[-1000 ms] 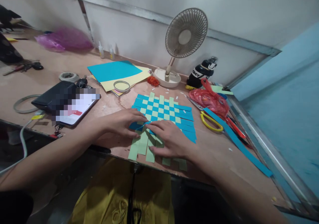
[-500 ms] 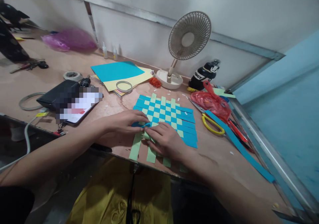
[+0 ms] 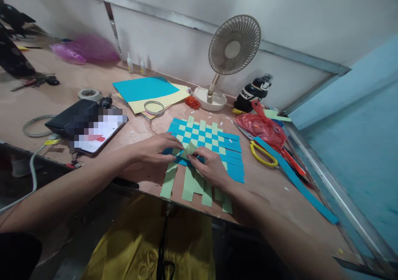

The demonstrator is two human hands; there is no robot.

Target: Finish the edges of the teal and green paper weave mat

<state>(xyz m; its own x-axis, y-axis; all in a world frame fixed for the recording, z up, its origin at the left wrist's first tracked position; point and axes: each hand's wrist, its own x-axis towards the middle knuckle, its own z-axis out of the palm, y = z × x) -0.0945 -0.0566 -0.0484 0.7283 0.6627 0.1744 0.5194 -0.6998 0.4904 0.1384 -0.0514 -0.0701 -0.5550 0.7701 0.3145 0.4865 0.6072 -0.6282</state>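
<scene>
Woven paper mat (image 3: pixel 207 135) of blue and pale green strips, lying flat on the wooden table (image 3: pixel 273 188) directly in front of the person, near the table's front edge. The mat's unwoven green strip ends (image 3: pixel 186 185) run toward that edge.

The left hand (image 3: pixel 154 148) lies low with its fingers stretched out and close together, the fingertips resting on the mat's near left corner, where a loose blue strip (image 3: pixel 183 162) crosses. The right hand (image 3: pixel 211 169) meets it from the other side; thumb and forefinger pinch one pale green strip (image 3: pixel 188 149), which is bent up and back off the table between the two hands.

To the right of the mat lie yellow-handled scissors (image 3: pixel 263 154), a red plastic bag (image 3: pixel 264 126) and a long blue strip (image 3: pixel 295 180). Behind the mat stands a small desk fan (image 3: pixel 234 47); to the left of the fan lie a blue sheet (image 3: pixel 144 87) on yellow paper and a tape ring (image 3: pixel 154 107). A phone (image 3: pixel 99 131) lies well to the left.
</scene>
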